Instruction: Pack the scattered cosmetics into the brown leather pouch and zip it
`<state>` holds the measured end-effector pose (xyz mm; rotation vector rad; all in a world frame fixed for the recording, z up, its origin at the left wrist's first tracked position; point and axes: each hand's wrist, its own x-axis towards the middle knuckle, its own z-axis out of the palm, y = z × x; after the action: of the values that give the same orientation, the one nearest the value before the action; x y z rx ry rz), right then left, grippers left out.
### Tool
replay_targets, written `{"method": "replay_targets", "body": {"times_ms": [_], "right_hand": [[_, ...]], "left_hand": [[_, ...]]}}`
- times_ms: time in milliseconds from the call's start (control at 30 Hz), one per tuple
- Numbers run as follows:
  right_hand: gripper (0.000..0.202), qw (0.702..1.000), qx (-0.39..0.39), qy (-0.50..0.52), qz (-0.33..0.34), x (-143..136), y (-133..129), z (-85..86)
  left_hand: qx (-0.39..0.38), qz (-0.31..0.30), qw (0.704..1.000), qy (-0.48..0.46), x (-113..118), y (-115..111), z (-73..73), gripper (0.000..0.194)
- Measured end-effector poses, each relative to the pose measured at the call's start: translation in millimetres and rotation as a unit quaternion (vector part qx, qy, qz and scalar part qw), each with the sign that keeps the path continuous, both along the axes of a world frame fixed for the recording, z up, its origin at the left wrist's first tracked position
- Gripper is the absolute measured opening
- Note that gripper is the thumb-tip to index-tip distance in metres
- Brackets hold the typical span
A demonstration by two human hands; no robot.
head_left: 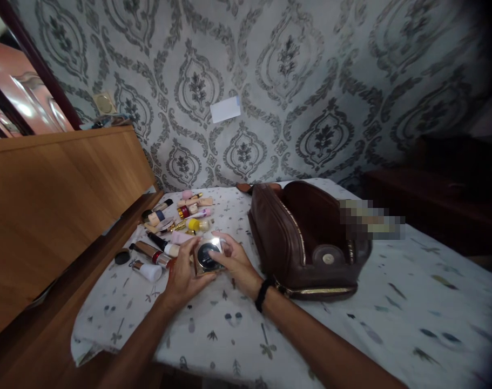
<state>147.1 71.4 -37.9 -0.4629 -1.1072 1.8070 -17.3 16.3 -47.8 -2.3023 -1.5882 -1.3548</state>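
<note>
Between my two hands is a compact case [209,255], squarish and gold-edged with a round black centre. My left hand [183,275] grips its left side, the thumb along the lower edge. From the right, my right hand [238,266] holds it too, with a finger lying across the black circle. Just beyond and left of my hands lie several cosmetics, among them a white tube [147,270], a brown tube with a silver band [152,253] and a yellow-capped bottle [193,223]. Right of my hands stands a brown leather bag [270,237], its top unzipped.
A white patterned cloth [229,346] covers the table. On the left, a wooden panel [67,189] borders it. The patterned wall [246,75] rises behind, bearing a white paper [225,109]. A small black lid [122,256] lies near the left edge. Dark furniture [424,200] stands at right.
</note>
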Motion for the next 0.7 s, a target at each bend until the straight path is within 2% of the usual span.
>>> {"method": "replay_targets", "body": {"times_ms": [100, 167, 267, 367, 500, 600, 700], "right_hand": [[0.052, 0.998, 0.04, -0.043, -0.035, -2, 2, -2.7], [0.047, 0.989, 0.097, -0.086, -0.066, 0, 1, -1.4], [0.048, 0.957, 0.207, -0.164, -0.122, 8, -11, 11.3], [0.064, 0.914, 0.275, -0.245, -0.168, 21, -32, 35.2], [0.089, 0.864, 0.309, -0.36, -0.17, 41, -56, 66.3], [0.087, 0.842, 0.318, -0.39, -0.194, 58, -61, 78.4], [0.082, 0.84, 0.325, -0.369, -0.23, 76, -61, 84.1]], "left_hand": [[0.015, 0.0, 1.0, 0.005, 1, -1, 0.0, 0.084], [0.019, -0.001, 1.0, 0.003, 2, -3, 1.6, 0.083], [0.036, 0.013, 0.999, 0.006, 5, -6, 8.6, 0.078], [0.098, 0.041, 0.994, 0.04, 12, -8, 21.8, 0.071], [0.178, 0.041, 0.978, 0.105, 35, -10, 44.0, 0.073], [0.213, 0.021, 0.966, 0.145, 58, -11, 59.7, 0.071], [0.254, -0.019, 0.952, 0.17, 82, -10, 74.8, 0.07]]}}
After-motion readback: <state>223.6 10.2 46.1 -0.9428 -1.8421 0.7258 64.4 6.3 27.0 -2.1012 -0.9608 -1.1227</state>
